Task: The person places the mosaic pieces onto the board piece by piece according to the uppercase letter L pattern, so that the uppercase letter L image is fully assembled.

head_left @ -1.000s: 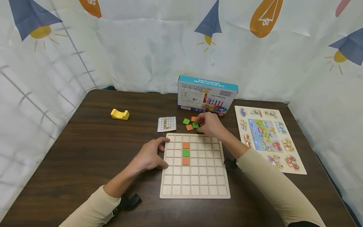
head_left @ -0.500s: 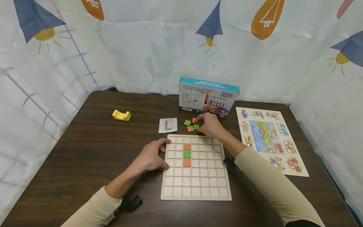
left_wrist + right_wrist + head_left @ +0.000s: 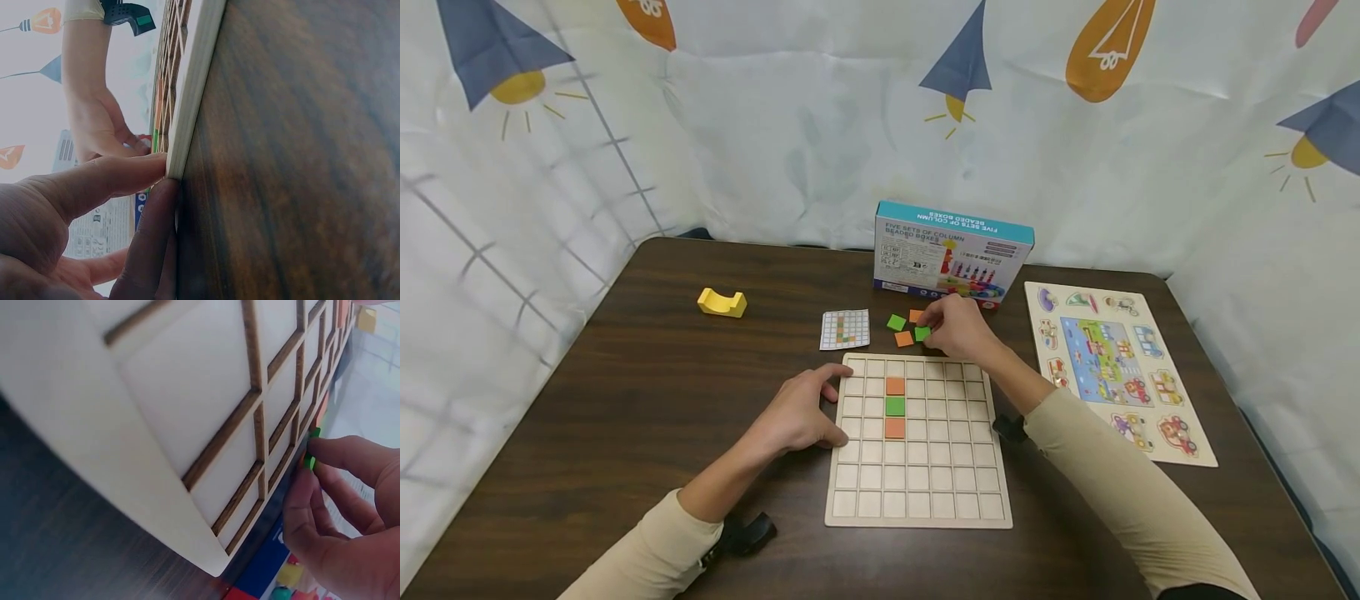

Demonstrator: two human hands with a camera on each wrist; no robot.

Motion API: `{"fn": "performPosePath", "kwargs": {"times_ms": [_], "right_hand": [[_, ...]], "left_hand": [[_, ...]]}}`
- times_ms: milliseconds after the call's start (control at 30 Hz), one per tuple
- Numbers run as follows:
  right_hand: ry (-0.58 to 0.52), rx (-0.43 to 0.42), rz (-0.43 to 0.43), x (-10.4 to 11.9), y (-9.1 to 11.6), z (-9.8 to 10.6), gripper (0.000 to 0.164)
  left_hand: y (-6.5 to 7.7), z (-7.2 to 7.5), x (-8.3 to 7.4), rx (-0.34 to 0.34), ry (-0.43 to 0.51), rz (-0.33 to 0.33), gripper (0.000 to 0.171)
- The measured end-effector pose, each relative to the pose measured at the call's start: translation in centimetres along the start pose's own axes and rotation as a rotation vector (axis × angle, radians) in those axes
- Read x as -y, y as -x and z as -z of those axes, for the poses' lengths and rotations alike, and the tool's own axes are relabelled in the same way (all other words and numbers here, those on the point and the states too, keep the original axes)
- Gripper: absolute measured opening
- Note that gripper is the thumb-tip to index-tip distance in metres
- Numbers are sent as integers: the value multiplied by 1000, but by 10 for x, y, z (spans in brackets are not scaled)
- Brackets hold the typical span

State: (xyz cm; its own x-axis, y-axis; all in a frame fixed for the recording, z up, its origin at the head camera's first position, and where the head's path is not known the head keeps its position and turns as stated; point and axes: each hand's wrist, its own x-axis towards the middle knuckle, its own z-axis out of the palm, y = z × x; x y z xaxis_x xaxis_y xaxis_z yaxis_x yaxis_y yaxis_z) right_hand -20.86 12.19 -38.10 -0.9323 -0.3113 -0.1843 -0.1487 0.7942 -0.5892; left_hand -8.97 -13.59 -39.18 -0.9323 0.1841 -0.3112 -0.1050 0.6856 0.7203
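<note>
My right hand [image 3: 961, 329] reaches past the far edge of a wooden grid board [image 3: 917, 479]. Thumb and finger pinch a green square tile [image 3: 310, 456], clear in the right wrist view. Close around it lie another green tile [image 3: 896, 322] and two orange tiles, one [image 3: 904, 339] nearer the board and one [image 3: 916, 316] partly behind the fingers. On the board, an orange tile [image 3: 895, 386], a green tile [image 3: 895, 407] and an orange tile [image 3: 895, 428] form a column. My left hand [image 3: 797, 412] rests at the board's left edge, fingertips touching its side in the left wrist view.
A small printed grid card [image 3: 845, 330] lies beyond the board. Behind the tiles stands a toy box [image 3: 951, 254]. To the right is a picture puzzle board [image 3: 1120, 375]; a yellow curved block [image 3: 722, 302] sits at the back left of the dark table [image 3: 625, 400].
The green tile at my right fingertips has shifted slightly to the right. My left hand and the board have stayed put; the head view itself has drifted a little.
</note>
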Motion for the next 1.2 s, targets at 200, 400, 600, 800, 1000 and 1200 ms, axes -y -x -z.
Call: {"fn": "performPosePath", "kwargs": {"times_ms": [200,400,600,800,1000,1200], "right_hand": [[-18,-12,-3,-1,6,1,20],[-35,-17,6,-2,15,0,21],[-50,-27,-5,1,28,-2,19],[-65,-25,-6,9,43,-5,18],[-92,-5,-2,16,59,-10,18],[-96,17,3,22,71,-16,19]], "left_hand": [[0,0,1,-2,-8,0,92],[0,0,1,1,-10,4,91],[-1,1,1,5,-20,2,91],[-1,1,1,6,-12,-1,91],[-1,1,1,1,-30,-11,91],[0,1,1,7,-21,-8,91]]}}
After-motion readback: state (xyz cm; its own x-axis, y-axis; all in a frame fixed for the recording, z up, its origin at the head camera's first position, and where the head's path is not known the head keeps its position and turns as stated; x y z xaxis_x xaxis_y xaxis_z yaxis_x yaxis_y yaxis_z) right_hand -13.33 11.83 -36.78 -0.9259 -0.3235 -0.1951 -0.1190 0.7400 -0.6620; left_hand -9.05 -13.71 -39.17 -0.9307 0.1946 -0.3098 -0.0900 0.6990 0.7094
